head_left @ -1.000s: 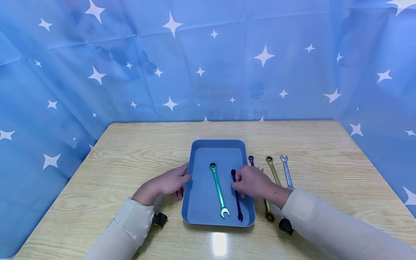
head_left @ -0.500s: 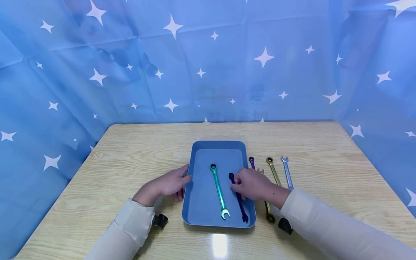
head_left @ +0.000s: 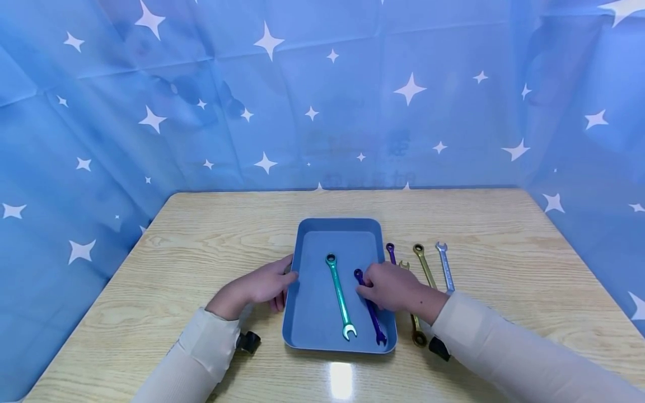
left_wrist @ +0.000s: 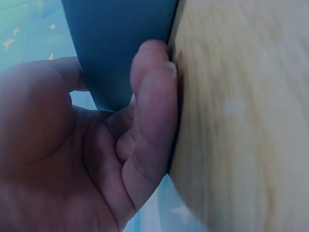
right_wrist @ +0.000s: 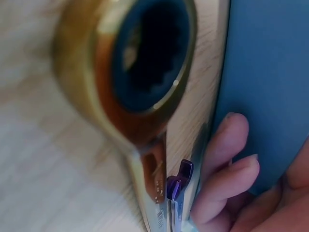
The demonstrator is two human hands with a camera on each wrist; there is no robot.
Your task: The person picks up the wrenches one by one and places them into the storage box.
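My left hand (head_left: 262, 282) holds the left side of a blue tray (head_left: 314, 224), thumb over the rim and fingers outside the wall. In the left wrist view those fingers (left_wrist: 157, 106) curl between the tray wall (left_wrist: 120, 38) and the tabletop. Inside the tray, by its right wall, my right hand (head_left: 393, 285) pinches a dark purple combination wrench (head_left: 374, 319) whose open end points toward me. Its middle is partly covered by the fingers. A green combination wrench (head_left: 339, 296) lies in the tray's middle.
Right of the tray lie another purple wrench (head_left: 390, 250), two gold wrenches (head_left: 424, 263) and a silver-blue wrench (head_left: 445, 266), partly hidden under the right arm. One gold wrench's ring end (right_wrist: 125, 72) looms large in the right wrist view. A starry cloth hangs behind the table.
In my right hand, the purple wrench has turned: its ring end has shifted left and toward me, its open end right. It now shows more purple. The left hand and green wrench stay put.
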